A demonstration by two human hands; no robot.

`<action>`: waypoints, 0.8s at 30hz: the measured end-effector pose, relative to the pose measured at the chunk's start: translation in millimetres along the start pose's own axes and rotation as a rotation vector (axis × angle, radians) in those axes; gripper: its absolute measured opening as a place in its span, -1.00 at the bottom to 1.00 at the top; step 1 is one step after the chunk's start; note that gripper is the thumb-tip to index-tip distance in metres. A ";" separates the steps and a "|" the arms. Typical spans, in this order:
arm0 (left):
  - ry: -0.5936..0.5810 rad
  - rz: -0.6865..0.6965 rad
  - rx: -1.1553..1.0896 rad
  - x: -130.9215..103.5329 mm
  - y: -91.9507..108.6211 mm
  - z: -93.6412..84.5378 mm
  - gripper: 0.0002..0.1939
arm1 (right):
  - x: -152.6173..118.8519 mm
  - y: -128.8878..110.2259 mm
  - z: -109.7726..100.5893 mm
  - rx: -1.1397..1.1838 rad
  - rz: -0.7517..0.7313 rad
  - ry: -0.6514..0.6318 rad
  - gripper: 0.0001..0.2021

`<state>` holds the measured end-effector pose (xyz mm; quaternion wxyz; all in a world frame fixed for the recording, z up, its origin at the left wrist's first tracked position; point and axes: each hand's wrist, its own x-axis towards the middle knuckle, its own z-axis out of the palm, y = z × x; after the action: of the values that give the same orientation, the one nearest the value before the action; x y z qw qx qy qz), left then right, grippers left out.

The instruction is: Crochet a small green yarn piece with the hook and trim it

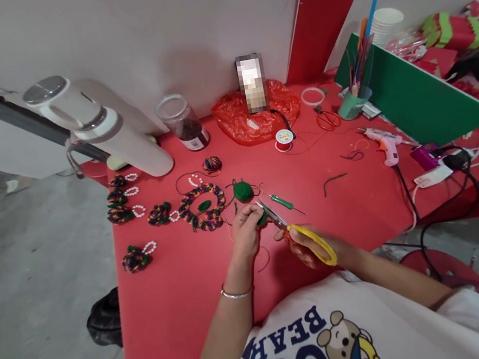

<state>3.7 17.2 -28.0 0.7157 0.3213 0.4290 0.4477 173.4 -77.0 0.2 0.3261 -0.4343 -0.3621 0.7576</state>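
My left hand point(246, 227) pinches a small dark green knitted piece point(262, 218). My right hand point(308, 246) grips yellow-handled scissors point(312, 242), whose blades point up and left and reach the green piece at my left fingertips. Just beyond my hands lie a green yarn ball point(242, 190) and a green-handled crochet hook point(282, 202). To the left, a multicoloured crocheted ring point(186, 208) surrounds a small green leaf shape point(204, 206). Several multicoloured yarn pieces with white bead loops, one of them here point(135, 259), lie along the table's left side.
On the red table point(175, 319) stand a white bottle point(133, 145), a jar point(184, 124), a red thread spool point(283, 141) and a green pen cup point(350, 104). A pink glue gun point(387, 145) and cables lie right. A phone point(252, 82) stands at the wall.
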 end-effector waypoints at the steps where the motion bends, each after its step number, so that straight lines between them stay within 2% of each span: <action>1: -0.002 -0.003 0.006 -0.2 0.3 0.2 -0.78 | -1.0 -1.4 0.3 -0.022 0.005 0.008 -0.35; 8: -0.016 0.008 0.011 -0.3 0.8 0.8 -0.77 | 0.0 2.4 -2.7 -0.007 -0.022 -0.009 -0.33; 13: -0.009 0.002 0.029 -1.2 1.2 1.0 -0.79 | 0.3 5.2 -6.2 -0.082 0.008 0.020 -0.36; 19: -0.033 0.001 0.031 -2.5 2.5 1.0 -0.78 | 1.7 2.1 -3.3 -0.011 -0.011 -0.011 -0.30; 24: -0.043 0.009 0.052 -1.7 2.4 -0.5 -0.77 | -0.5 -0.1 -5.6 -0.090 0.032 0.004 -0.30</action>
<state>2.0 16.7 -25.7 0.7141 0.3514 0.4236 0.4326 178.6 -75.9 -1.5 0.2950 -0.4558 -0.3879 0.7448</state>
